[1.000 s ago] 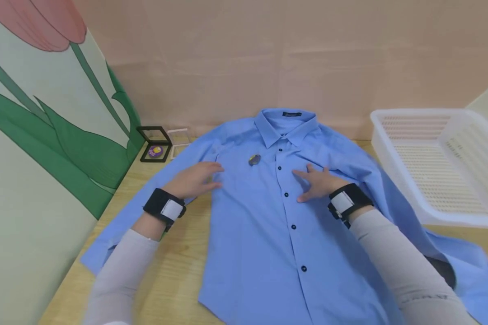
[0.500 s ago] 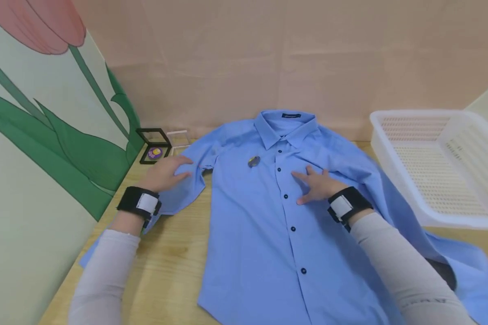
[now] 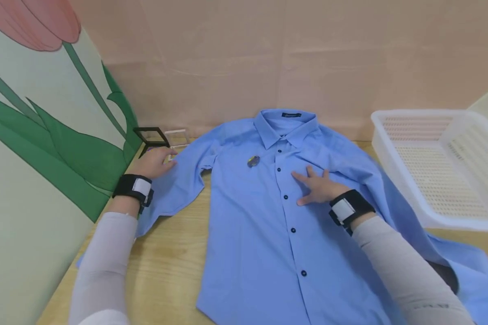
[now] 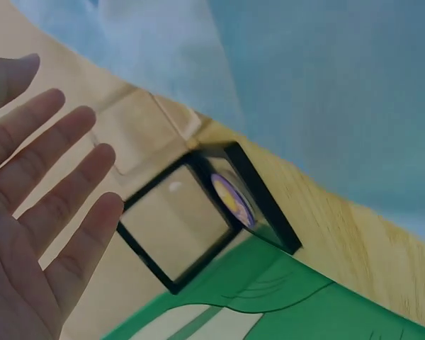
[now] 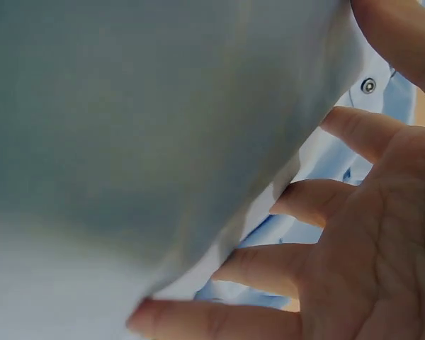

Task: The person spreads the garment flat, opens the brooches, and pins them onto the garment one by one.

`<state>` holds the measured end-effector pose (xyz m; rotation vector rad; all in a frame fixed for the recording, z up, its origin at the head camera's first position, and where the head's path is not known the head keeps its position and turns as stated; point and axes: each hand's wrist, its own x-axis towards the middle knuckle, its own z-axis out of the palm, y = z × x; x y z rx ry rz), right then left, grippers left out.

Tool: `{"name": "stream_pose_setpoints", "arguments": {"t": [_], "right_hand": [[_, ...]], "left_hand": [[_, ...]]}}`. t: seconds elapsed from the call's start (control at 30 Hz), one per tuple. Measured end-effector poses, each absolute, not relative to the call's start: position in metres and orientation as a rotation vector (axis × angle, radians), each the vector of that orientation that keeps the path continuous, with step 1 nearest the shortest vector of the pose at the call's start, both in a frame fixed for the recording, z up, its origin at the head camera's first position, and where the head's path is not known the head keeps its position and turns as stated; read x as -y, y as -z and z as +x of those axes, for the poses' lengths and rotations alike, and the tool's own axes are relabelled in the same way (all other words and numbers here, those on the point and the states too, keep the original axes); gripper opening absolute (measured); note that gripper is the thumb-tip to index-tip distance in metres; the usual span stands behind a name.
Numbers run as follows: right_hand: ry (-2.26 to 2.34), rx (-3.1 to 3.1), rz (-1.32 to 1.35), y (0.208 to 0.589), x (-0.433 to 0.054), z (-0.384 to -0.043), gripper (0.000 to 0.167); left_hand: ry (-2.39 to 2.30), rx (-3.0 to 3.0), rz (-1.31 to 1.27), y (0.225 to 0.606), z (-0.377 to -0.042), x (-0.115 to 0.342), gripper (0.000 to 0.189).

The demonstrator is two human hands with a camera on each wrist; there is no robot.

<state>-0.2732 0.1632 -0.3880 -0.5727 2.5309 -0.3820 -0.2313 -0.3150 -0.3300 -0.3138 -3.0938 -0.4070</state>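
A light blue button-up shirt (image 3: 248, 234) lies spread on the wooden table, collar at the far side. On its chest, left of the buttons, sits a small shiny round badge (image 3: 253, 161). My right hand (image 3: 320, 187) rests on the shirt front right of the buttons, fingers spread. My left hand (image 3: 150, 163) hovers over the left sleeve beside an open black-framed case (image 3: 164, 136). In the left wrist view that hand's fingers are straight and hold nothing. The black case (image 4: 269, 200) contains a round purple and yellow badge (image 4: 232, 200), mostly hidden in the head view.
A white-framed case (image 3: 178, 131) stands beside the black one, against the back wall. At the right is a white plastic basket (image 3: 423, 212) with slotted walls. A tulip-patterned wall (image 3: 32, 180) borders the table (image 3: 175, 271) on the left.
My left hand has moved left and away from me, from the shirt's side across the sleeve to the black case. The sleeve's lower edge has shifted and bunched. My right hand has stayed put.
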Motion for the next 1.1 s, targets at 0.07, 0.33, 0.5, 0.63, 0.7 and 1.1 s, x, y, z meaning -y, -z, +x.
{"name": "stream_pose_setpoints", "arguments": {"t": [0.07, 0.33, 0.5, 0.63, 0.7, 1.1], "right_hand": [[0.372, -2.516, -0.584, 0.389, -0.159, -0.274, 0.095], [0.384, -2.507, -0.564, 0.386, -0.160, -0.277, 0.097], [0.376, -2.500, -0.539, 0.387, -0.161, -0.275, 0.097], [0.381, -2.495, -0.535, 0.390, -0.160, -0.271, 0.097], [0.399, -2.490, -0.540, 0.392, -0.158, -0.271, 0.096], [0.423, -2.504, -0.523, 0.385, -0.160, -0.263, 0.096]], "left_hand": [[0.402, 3.105, -0.260, 0.328, -0.235, 0.323, 0.040], [0.351, 3.125, 0.057, 0.320, -0.252, 0.346, 0.044], [0.345, 3.162, 0.128, 0.323, -0.255, 0.357, 0.047], [0.274, 3.186, 0.123, 0.327, -0.256, 0.364, 0.045], [0.244, 3.187, 0.133, 0.328, -0.258, 0.367, 0.045], [0.230, 3.219, 0.302, 0.338, -0.278, 0.360, 0.033]]}}
